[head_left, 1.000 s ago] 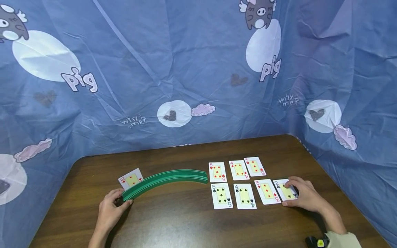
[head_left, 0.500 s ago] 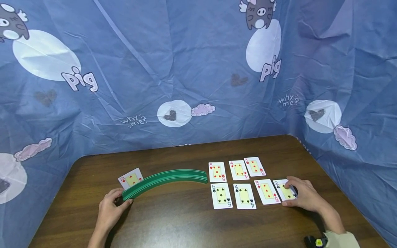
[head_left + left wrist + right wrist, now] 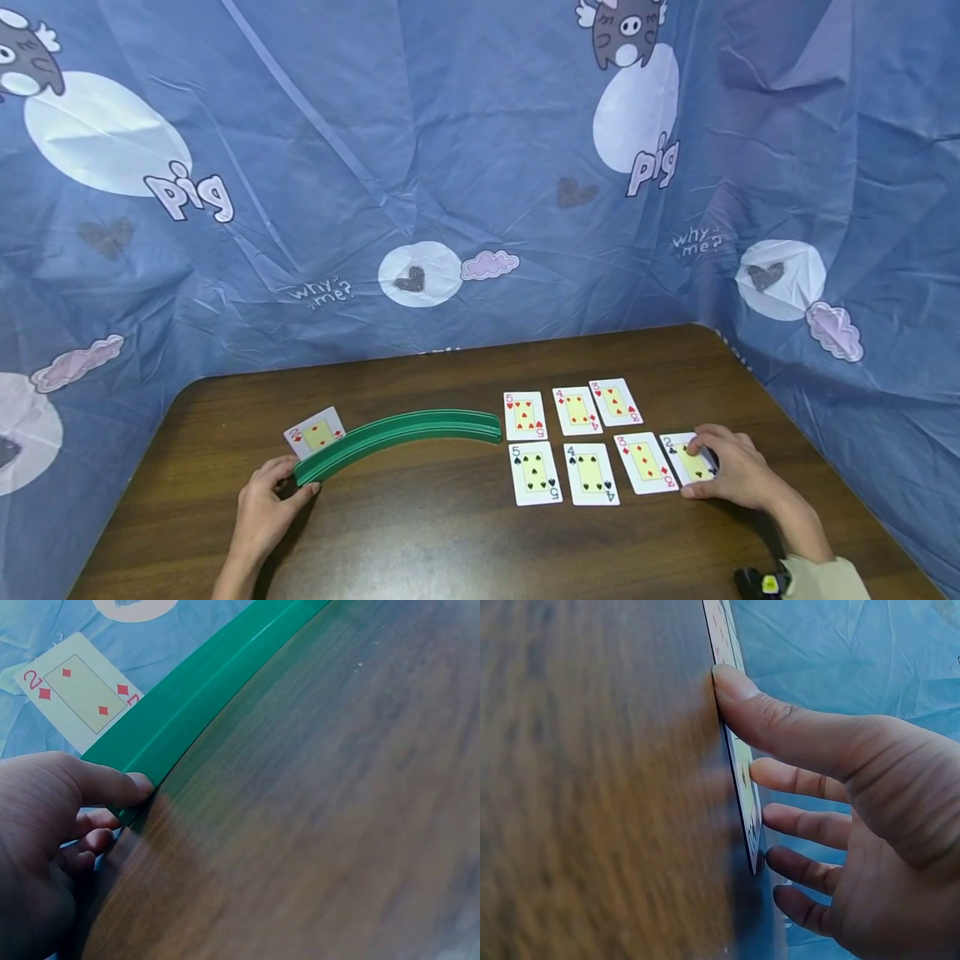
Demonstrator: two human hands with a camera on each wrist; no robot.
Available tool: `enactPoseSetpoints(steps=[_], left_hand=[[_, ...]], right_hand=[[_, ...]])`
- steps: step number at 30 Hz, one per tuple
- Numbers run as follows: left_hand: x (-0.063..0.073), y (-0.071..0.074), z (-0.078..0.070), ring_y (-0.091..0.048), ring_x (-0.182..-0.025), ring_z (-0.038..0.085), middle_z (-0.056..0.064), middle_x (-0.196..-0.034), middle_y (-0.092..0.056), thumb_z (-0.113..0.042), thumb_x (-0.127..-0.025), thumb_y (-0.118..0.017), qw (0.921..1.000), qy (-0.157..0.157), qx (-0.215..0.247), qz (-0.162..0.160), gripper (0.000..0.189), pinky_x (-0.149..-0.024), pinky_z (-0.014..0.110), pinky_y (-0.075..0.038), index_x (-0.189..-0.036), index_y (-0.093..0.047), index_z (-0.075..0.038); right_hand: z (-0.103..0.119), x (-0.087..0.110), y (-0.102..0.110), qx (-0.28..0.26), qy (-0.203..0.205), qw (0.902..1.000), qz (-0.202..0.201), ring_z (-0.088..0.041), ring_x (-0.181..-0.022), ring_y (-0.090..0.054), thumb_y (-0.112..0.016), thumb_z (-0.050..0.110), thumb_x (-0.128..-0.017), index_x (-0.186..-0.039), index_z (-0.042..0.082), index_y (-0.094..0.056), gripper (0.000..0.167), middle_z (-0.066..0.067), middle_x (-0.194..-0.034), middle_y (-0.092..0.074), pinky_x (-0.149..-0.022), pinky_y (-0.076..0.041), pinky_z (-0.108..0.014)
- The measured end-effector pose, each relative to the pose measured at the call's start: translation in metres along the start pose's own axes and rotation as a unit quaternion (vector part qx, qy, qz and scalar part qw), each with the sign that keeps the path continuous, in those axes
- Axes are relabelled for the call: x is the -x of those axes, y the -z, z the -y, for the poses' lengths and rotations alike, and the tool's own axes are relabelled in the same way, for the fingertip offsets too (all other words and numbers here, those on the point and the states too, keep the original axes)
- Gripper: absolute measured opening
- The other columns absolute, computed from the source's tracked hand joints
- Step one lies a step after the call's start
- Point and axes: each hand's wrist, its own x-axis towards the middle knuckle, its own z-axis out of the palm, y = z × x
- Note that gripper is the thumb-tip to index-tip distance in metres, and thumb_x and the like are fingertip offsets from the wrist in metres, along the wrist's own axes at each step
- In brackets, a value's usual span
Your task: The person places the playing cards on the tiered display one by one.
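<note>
On the left of the table, my left hand [image 3: 264, 508] pinches the near end of a curved green playing card holder [image 3: 405, 427]. In the left wrist view its thumb lies on the holder's edge, with the other fingers partly hidden behind. A two of diamonds playing card [image 3: 318, 429] stands tilted in the holder's slot by this end. My right hand [image 3: 738, 471] grips a two of clubs playing card [image 3: 686, 467] lying face up at the right end of the near row. Its thumb is at the near edge, index fingertip on the face, the other fingers along the far right side.
Left of the two of clubs, several face-up cards lie in two rows, including a three of diamonds [image 3: 645, 462] right beside it and a five of hearts [image 3: 525, 415] close to the holder's right end. A blue printed cloth [image 3: 450, 167] hangs behind the brown table [image 3: 420, 533].
</note>
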Motion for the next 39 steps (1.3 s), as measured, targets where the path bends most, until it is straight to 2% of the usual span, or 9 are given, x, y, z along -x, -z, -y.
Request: enactPoseSetpoints(steps=[5, 12, 18, 21, 24, 29, 32, 38, 39], left_hand=[[0.000, 0.000, 0.000, -0.061, -0.105, 0.031, 0.021, -0.114, -0.070, -0.002, -0.072, -0.084, 1.0000, 0.001, 0.001, 0.000, 0.035, -0.077, 0.008, -0.038, -0.104, -0.072, 0.006], [0.001, 0.000, 0.000, -0.062, -0.105, 0.032, 0.022, -0.114, -0.070, -0.002, -0.072, -0.084, 1.0000, 0.001, -0.005, -0.001, 0.035, -0.078, 0.020, -0.047, -0.103, -0.072, 0.006], [0.001, 0.000, 0.001, -0.061, -0.102, 0.030, 0.021, -0.112, -0.071, -0.002, -0.071, -0.084, 0.9999, -0.005, -0.009, -0.006, 0.034, -0.076, 0.020, -0.047, -0.102, -0.073, 0.005], [0.001, 0.000, 0.002, -0.061, -0.101, 0.029, 0.020, -0.112, -0.071, -0.002, -0.071, -0.084, 0.9999, -0.009, -0.010, -0.007, 0.033, -0.076, 0.019, -0.046, -0.102, -0.073, 0.005], [0.001, 0.001, 0.001, -0.063, -0.104, 0.032, 0.021, -0.113, -0.071, -0.003, -0.071, -0.084, 0.9999, -0.008, -0.009, -0.006, 0.034, -0.079, 0.018, -0.043, -0.103, -0.073, 0.005], [0.001, 0.002, 0.000, -0.063, -0.108, 0.036, 0.023, -0.115, -0.070, -0.004, -0.072, -0.084, 1.0000, -0.001, -0.003, -0.002, 0.037, -0.081, 0.014, -0.039, -0.106, -0.072, 0.006], [0.001, 0.002, -0.001, -0.063, -0.108, 0.036, 0.023, -0.115, -0.070, -0.004, -0.072, -0.084, 1.0000, 0.003, -0.001, -0.001, 0.038, -0.080, 0.012, -0.039, -0.106, -0.072, 0.006], [0.000, 0.002, 0.000, -0.064, -0.106, 0.035, 0.022, -0.114, -0.070, -0.003, -0.072, -0.084, 1.0000, 0.000, -0.007, 0.000, 0.037, -0.081, 0.028, -0.049, -0.105, -0.072, 0.006], [0.000, 0.002, 0.000, -0.064, -0.105, 0.035, 0.022, -0.113, -0.070, -0.003, -0.072, -0.084, 1.0000, 0.000, -0.007, 0.001, 0.037, -0.080, 0.028, -0.049, -0.105, -0.072, 0.006]], right_hand=[[-0.001, -0.001, 0.000, 0.002, -0.001, 1.0000, 0.001, -0.048, -0.110, -0.051, -0.094, 0.044, -0.056, -0.100, 0.013, -0.066, 0.060, -0.027, -0.129, -0.056, -0.086, -0.041, -0.063], [0.000, -0.002, 0.000, -0.007, 0.001, 1.0000, 0.001, -0.047, -0.110, -0.051, -0.094, 0.042, -0.055, -0.098, 0.012, -0.067, 0.059, -0.026, -0.127, -0.056, -0.088, -0.041, -0.063], [0.001, -0.002, 0.001, -0.013, -0.007, 0.9999, 0.007, -0.049, -0.110, -0.049, -0.094, 0.041, -0.056, -0.100, 0.011, -0.066, 0.060, -0.028, -0.125, -0.053, -0.087, -0.040, -0.064], [0.003, -0.002, 0.001, -0.012, -0.011, 0.9999, 0.004, -0.052, -0.111, -0.048, -0.095, 0.042, -0.055, -0.108, 0.010, -0.064, 0.069, -0.031, -0.125, -0.051, -0.087, -0.039, -0.067], [0.004, -0.002, 0.001, -0.006, -0.009, 0.9999, -0.006, -0.055, -0.111, -0.047, -0.096, 0.041, -0.053, -0.123, 0.006, -0.058, 0.087, -0.035, -0.125, -0.048, -0.086, -0.038, -0.068], [0.007, -0.001, 0.002, 0.014, -0.009, 0.9996, -0.024, -0.052, -0.108, -0.044, -0.097, 0.041, -0.050, -0.140, 0.000, -0.046, 0.111, -0.034, -0.124, -0.042, -0.083, -0.037, -0.062], [0.009, -0.001, 0.001, 0.033, -0.006, 0.9987, -0.039, -0.048, -0.104, -0.042, -0.097, 0.041, -0.049, -0.141, -0.003, -0.044, 0.115, -0.030, -0.121, -0.040, -0.080, -0.036, -0.057], [0.009, 0.003, 0.000, 0.074, 0.002, 0.9943, -0.077, -0.048, -0.100, -0.043, -0.097, 0.045, -0.046, -0.134, -0.001, -0.051, 0.109, -0.027, -0.116, -0.041, -0.073, -0.038, -0.055], [0.009, 0.003, -0.001, 0.077, 0.001, 0.9939, -0.079, -0.049, -0.100, -0.043, -0.097, 0.046, -0.045, -0.133, 0.000, -0.052, 0.109, -0.027, -0.116, -0.041, -0.073, -0.038, -0.056]])
